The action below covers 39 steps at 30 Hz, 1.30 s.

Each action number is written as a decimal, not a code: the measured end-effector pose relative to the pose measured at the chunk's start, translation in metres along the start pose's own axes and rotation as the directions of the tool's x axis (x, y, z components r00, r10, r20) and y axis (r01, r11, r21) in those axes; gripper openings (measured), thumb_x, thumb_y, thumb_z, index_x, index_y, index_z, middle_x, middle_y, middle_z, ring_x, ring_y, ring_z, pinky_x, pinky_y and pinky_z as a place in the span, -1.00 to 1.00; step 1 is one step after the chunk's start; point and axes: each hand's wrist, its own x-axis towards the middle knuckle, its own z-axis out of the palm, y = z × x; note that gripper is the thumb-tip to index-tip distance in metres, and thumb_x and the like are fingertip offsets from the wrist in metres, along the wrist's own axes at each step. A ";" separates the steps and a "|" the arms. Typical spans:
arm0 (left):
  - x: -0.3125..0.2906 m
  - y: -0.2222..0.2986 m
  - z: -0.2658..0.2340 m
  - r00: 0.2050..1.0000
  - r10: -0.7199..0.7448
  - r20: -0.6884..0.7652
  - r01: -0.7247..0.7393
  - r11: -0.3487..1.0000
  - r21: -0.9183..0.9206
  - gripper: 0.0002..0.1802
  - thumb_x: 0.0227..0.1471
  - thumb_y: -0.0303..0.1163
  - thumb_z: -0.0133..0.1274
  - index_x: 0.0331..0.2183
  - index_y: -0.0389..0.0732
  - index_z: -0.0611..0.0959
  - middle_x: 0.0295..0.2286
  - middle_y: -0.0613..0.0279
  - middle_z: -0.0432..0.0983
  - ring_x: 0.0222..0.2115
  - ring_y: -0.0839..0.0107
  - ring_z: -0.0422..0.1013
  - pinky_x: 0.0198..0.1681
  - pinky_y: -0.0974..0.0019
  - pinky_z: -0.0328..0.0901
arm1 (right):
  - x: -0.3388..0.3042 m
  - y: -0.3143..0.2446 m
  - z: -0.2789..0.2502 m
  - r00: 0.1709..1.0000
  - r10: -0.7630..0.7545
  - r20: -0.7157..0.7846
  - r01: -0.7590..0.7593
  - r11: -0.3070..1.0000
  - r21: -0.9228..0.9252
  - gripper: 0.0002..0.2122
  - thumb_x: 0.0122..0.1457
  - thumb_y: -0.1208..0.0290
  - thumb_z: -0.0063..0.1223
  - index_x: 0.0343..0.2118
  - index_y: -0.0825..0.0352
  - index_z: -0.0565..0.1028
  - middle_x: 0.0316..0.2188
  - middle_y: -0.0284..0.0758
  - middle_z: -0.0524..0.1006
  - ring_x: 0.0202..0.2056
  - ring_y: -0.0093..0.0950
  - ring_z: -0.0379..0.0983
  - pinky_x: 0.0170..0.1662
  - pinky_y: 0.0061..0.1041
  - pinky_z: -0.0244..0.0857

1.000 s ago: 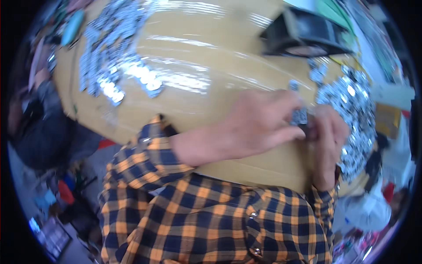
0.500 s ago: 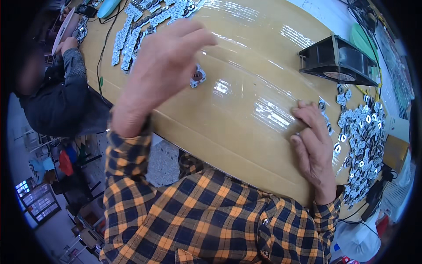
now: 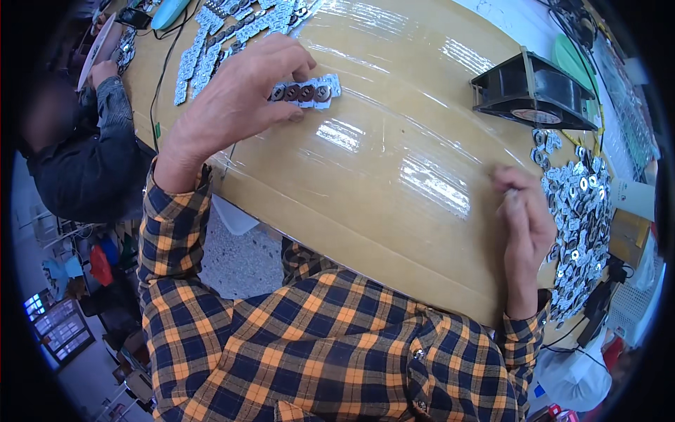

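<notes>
A short row of small silvery metal plates with dark round discs [image 3: 307, 92] lies on the table at upper left. My left hand [image 3: 239, 95] is closed round the left end of this row, thumb on the near side and fingers on the far side. At the right my right hand [image 3: 529, 224] is curled, with thumb and forefinger together; something small may be between them, but I cannot make it out. It is beside a heap of loose silvery parts [image 3: 578, 232], some with dark discs.
Long rows of similar parts [image 3: 204, 60] are laid out at the far left. A black box fan [image 3: 531, 91] stands at the right back of the brown tabletop [image 3: 351, 204]. A dark cable [image 3: 160, 84] runs down the left, where another person's sleeve [image 3: 112, 109] shows.
My left hand has come down and to the left round the row, more of which now shows. My right hand has shifted right and down, its fingers more curled.
</notes>
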 end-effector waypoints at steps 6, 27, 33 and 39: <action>0.019 0.032 0.001 0.995 0.066 -0.071 -0.083 0.956 -0.280 -0.73 -0.08 -0.56 0.16 -0.25 -0.33 0.53 -0.33 0.17 0.52 -0.34 0.40 0.46 -0.27 0.37 0.34 | 0.004 0.018 -0.021 0.922 0.072 -0.381 -0.063 0.997 0.036 -0.73 0.31 0.40 -0.19 -0.28 0.51 0.50 -0.38 -0.39 0.44 -0.36 -0.65 0.28 -0.21 -0.64 0.18; 0.065 0.138 0.079 0.879 -0.030 0.477 0.472 0.208 -0.857 -0.78 0.12 -0.38 0.06 -0.26 -0.34 0.58 -0.53 0.20 0.56 -0.62 0.63 0.44 -0.60 0.63 0.28 | -0.011 -0.007 -0.025 0.949 0.236 0.210 -0.309 0.828 0.467 -0.69 0.29 0.32 -0.16 -0.48 0.47 0.43 -0.60 -0.28 0.45 -0.62 -0.60 0.36 -0.55 -0.66 0.25; 0.062 0.131 0.083 0.910 -0.027 0.415 0.415 0.129 -0.901 -0.79 0.11 -0.42 0.06 -0.23 -0.33 0.60 -0.47 0.24 0.58 -0.49 0.61 0.47 -0.41 0.56 0.32 | -0.010 -0.009 -0.024 0.943 0.239 0.231 -0.321 0.835 0.447 -0.70 0.30 0.34 -0.17 -0.50 0.46 0.42 -0.59 -0.30 0.45 -0.61 -0.62 0.35 -0.55 -0.67 0.25; 0.061 0.136 0.091 0.957 -0.284 -0.057 0.011 0.231 -0.973 -0.79 0.09 -0.51 0.06 -0.19 -0.32 0.59 -0.23 0.21 0.55 -0.25 0.56 0.44 -0.15 0.46 0.31 | -0.011 -0.006 -0.023 0.945 0.252 0.207 -0.318 0.852 0.415 -0.71 0.31 0.36 -0.18 -0.50 0.44 0.41 -0.59 -0.32 0.44 -0.60 -0.64 0.34 -0.54 -0.68 0.24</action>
